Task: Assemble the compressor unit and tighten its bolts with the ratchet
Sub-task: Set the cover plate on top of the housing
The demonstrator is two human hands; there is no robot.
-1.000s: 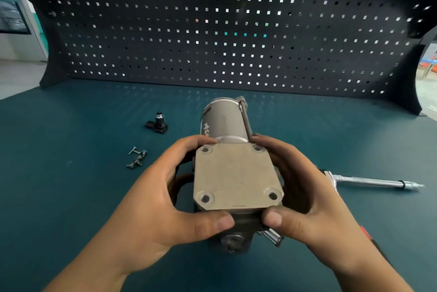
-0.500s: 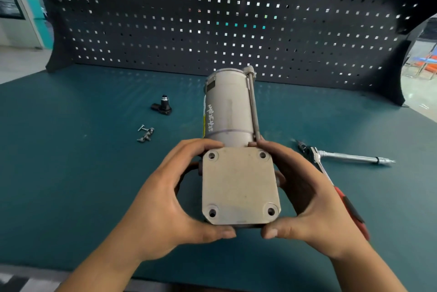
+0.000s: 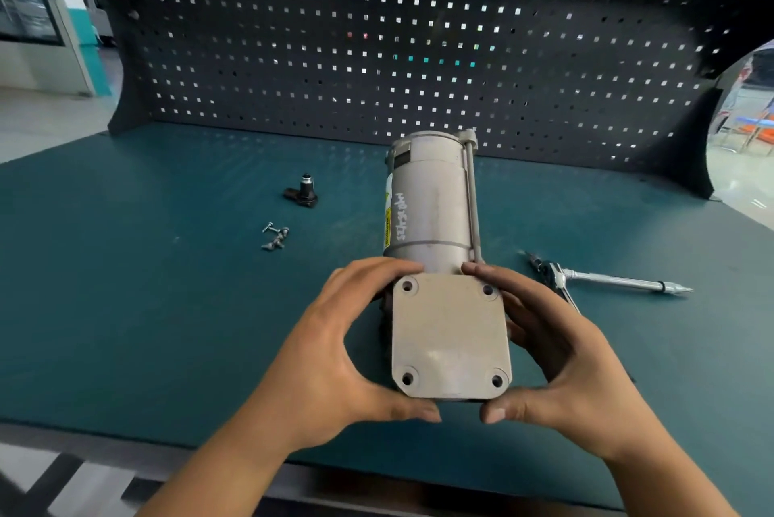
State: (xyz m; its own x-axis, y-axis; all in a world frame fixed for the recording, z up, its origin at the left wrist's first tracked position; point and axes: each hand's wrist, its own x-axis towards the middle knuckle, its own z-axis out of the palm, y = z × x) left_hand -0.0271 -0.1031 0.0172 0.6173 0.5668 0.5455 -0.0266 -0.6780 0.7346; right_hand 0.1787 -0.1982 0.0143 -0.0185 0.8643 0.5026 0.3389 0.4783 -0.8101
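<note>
The grey compressor unit [image 3: 431, 206] lies on the green bench, its cylinder pointing away from me. A square cover plate [image 3: 450, 334] with a hole in each corner faces up at its near end. My left hand [image 3: 335, 353] grips the plate's left side, thumb at the near edge. My right hand [image 3: 561, 353] grips the right side the same way. The chrome ratchet [image 3: 620, 281] lies on the bench to the right, partly hidden behind my right hand. Several loose bolts [image 3: 275, 237] lie to the left.
A small black fitting [image 3: 303, 192] stands beyond the bolts. A dark pegboard wall [image 3: 419, 47] closes the back of the bench. The bench's front edge [image 3: 125, 445] runs just under my forearms.
The view has risen and pulled back, so more of the cylinder shows. The unit now lies flatter and further from me. Both hands keep their hold on the plate.
</note>
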